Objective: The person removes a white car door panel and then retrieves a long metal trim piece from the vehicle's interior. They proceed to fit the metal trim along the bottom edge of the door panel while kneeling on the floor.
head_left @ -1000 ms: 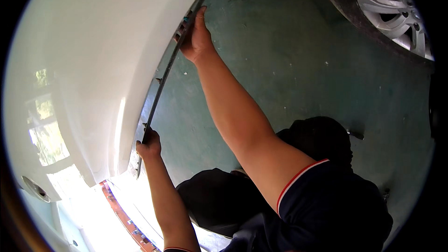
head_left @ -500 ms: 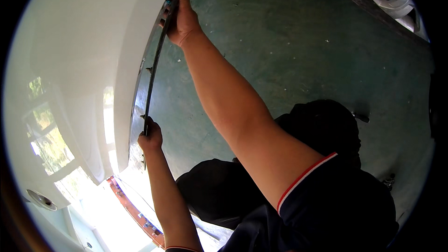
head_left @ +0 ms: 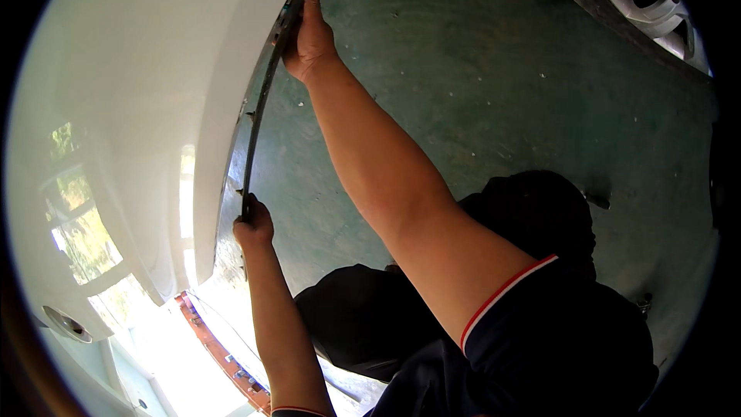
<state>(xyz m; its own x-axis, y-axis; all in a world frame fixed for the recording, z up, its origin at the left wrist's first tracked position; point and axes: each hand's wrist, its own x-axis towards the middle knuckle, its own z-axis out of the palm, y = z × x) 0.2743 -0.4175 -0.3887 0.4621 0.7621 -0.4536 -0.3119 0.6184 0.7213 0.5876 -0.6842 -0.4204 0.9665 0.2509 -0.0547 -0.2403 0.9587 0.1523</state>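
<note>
A long thin black trim strip (head_left: 257,127) with small clips along its left side runs beside the lower edge of a glossy white car body panel (head_left: 147,46). Near the strip's lower end, my left hand (head_left: 254,224) is closed around it. Farther up, my right hand (head_left: 310,42) grips the same strip, thumb extended along it and fingers partly hidden behind. The strip's upper part lies close against the panel edge, but I cannot tell whether it touches. Lower down, a narrow gap shows between them.
A silver spoked wheel (head_left: 656,8) in a dark tyre stands at the far right on the green floor (head_left: 432,54). My dark-clothed knees (head_left: 363,313) are below my arms. Small dark objects (head_left: 597,200) lie to the right. An orange-red strip with clips (head_left: 224,355) is at lower left.
Both hands and the trim strip have shifted slightly right in view, along with the panel edge. The strip's upper part now appears closer to that edge. Both hands keep their hold.
</note>
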